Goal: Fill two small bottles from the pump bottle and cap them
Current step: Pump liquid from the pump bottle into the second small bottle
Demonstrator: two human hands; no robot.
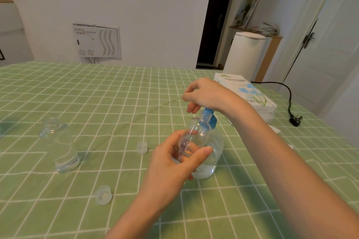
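"While that left hand point(174, 158) grips the small bottle point(194, 136), tilted just below the right hand point(206, 93), could the fill miss?"

"Easily. The right hand sits curled over the pump bottle point(214, 153); gripping or only pressing, I can't tell. If the mouth drifts off the nozzle, liquid hits the tabletop point(97, 93)."

"Anything in the way?"

"No. The second bottle point(60, 145), far cap point(142, 147) and near cap point(103, 195) lie left of the left hand; the tissue box point(250, 93) and plug point(295, 119) are beyond the right."

I see a clear small bottle point(194, 137) lifted and tipped, its mouth by the blue pump point(210, 120) of the pump bottle point(217, 145). The other small bottle point(62, 147) stands open, far left. Near cap point(103, 195) and far cap point(142, 147) lie loose.
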